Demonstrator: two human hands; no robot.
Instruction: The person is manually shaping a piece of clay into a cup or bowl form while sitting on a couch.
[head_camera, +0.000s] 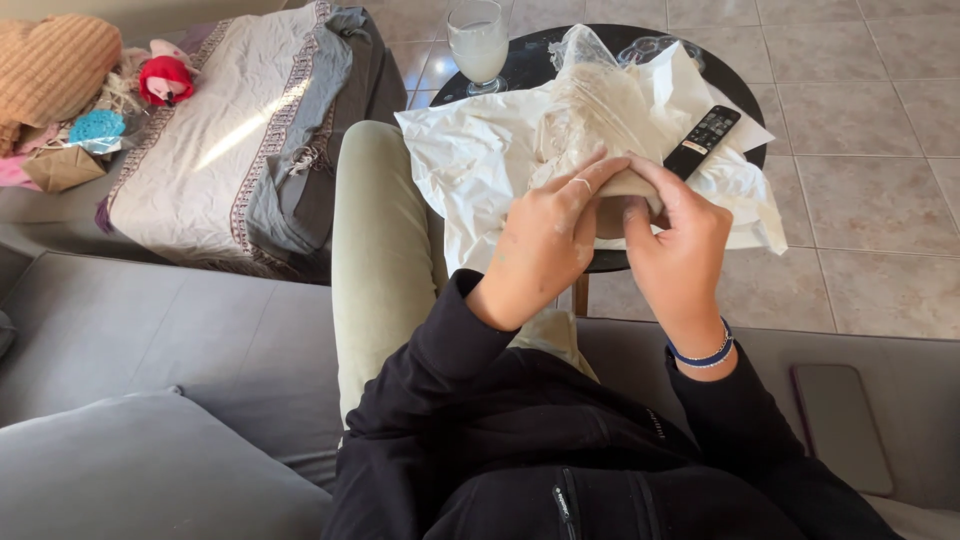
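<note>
Gripping a clear plastic bag of pale dough-like stuff at its lower end, both hands meet just right of the frame's centre. The left hand pinches from the left, fingers closed on the bag; the right hand clamps it from the right, equally near. The bag's long axis runs upward from the hands, toward the round dark surface. White paper lies beneath, a black remote to the right, a glass of milky drink above.
</note>
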